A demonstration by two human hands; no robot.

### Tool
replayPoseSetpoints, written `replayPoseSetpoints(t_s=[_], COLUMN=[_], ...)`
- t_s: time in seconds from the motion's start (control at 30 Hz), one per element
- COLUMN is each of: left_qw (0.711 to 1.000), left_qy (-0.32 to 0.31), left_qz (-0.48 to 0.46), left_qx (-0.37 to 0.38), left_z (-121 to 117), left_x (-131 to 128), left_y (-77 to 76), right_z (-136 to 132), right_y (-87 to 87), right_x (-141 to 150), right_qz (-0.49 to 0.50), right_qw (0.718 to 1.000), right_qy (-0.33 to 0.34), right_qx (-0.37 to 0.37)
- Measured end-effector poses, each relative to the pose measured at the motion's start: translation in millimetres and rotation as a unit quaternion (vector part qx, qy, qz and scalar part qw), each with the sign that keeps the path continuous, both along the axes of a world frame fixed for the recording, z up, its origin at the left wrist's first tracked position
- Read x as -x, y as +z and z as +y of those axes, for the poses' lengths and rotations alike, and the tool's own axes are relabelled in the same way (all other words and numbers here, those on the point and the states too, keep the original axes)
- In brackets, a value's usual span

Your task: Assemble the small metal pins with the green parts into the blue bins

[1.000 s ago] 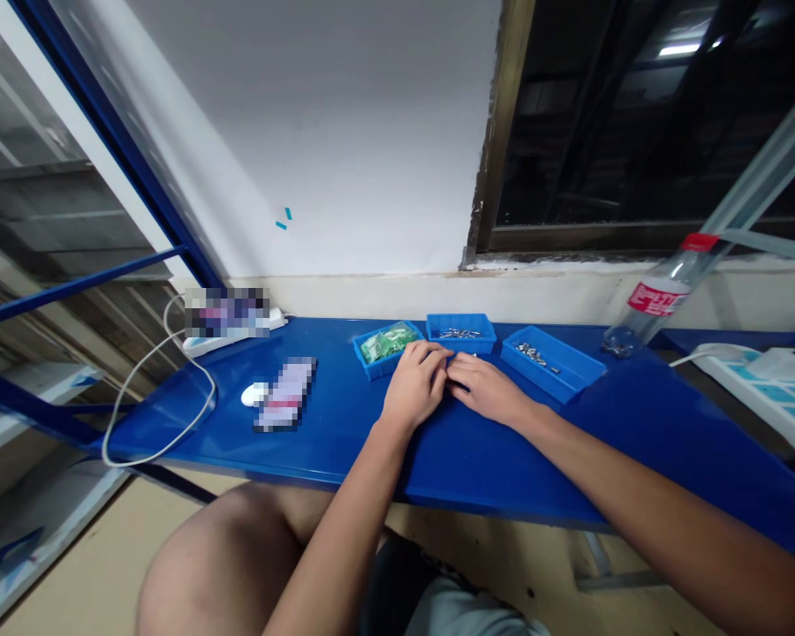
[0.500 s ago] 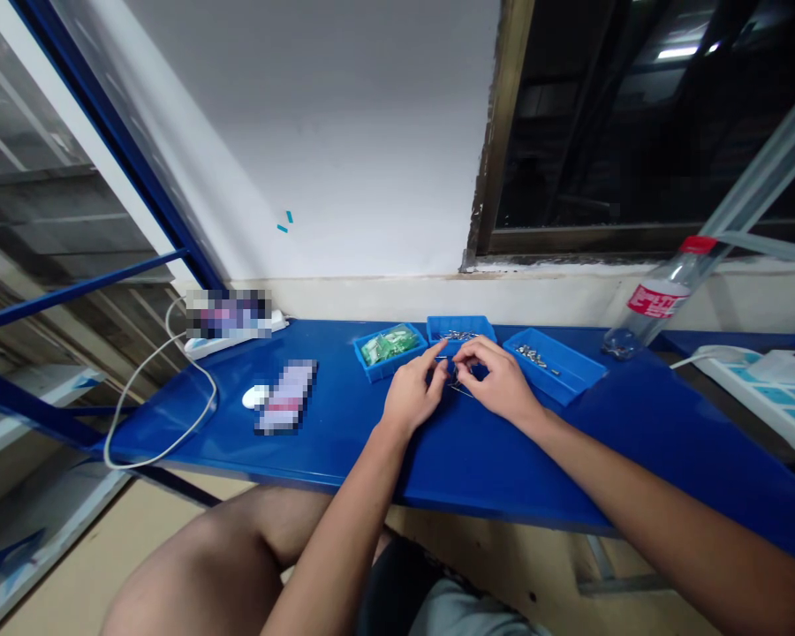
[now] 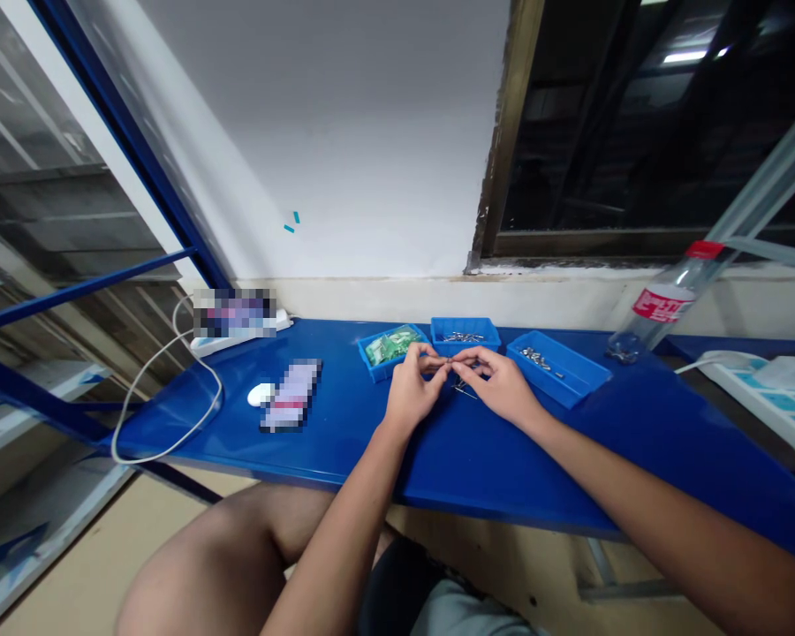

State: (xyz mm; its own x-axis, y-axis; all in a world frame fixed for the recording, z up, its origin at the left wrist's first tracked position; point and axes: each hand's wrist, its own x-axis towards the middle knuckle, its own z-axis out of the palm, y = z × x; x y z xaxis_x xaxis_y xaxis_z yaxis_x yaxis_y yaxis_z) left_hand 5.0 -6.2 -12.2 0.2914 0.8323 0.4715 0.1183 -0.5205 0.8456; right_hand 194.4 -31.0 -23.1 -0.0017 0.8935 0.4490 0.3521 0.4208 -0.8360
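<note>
My left hand (image 3: 412,389) and my right hand (image 3: 500,382) meet fingertip to fingertip above the blue table (image 3: 344,442). Both are closed in a pinch; whatever lies between the fingers is too small and covered to name. Thin metal pieces (image 3: 464,389) rest on the table just under my right fingers. Behind the hands stands a blue tray (image 3: 465,325) of small metal parts. A second blue tray (image 3: 379,374), with green packets, is beside my left hand. To the right, a third blue tray (image 3: 579,378) has small metal cylinders (image 3: 535,357) at its far left end.
On the left lie a blurred-out flat object (image 3: 291,397), a white rounded object (image 3: 261,395) and a looping white cable (image 3: 132,397). A power strip (image 3: 238,337) sits behind. A clear bottle with a red cap (image 3: 662,305) and another power strip (image 3: 768,393) are right.
My right fingertips have moved left and now meet the left ones, where a gap was before. The left fingers have bent inward. The view has shifted slightly.
</note>
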Motion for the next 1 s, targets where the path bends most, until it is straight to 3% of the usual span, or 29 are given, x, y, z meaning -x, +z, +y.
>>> replayPoseSetpoints(t_s=[0.27, 0.57, 0.77, 1.0], left_qw=[0.997, 0.996, 0.977, 0.980], left_qy=[0.001, -0.016, -0.057, -0.101], left_qz=[0.075, -0.071, -0.163, -0.104], left_qx=[-0.029, 0.050, 0.124, 0.135], left_z=[2.4, 4.4, 7.0, 1.1], left_x=[1.4, -5.5, -4.9, -0.8], left_y=[-4.3, -2.6, -2.8, 10.5], right_z=[1.3, -0.9, -0.3, 3.7], right_y=[3.4, 6.5, 0.7, -5.0], right_x=[-3.2, -2.7, 0.0, -4.8], right_qz=[-0.046, -0.059, -0.061, -0.011], right_qw=[0.999, 0.998, 0.996, 0.999], right_qy=[-0.003, 0.006, 0.064, 0.034], right_qx=[-0.011, -0.007, 0.022, 0.014])
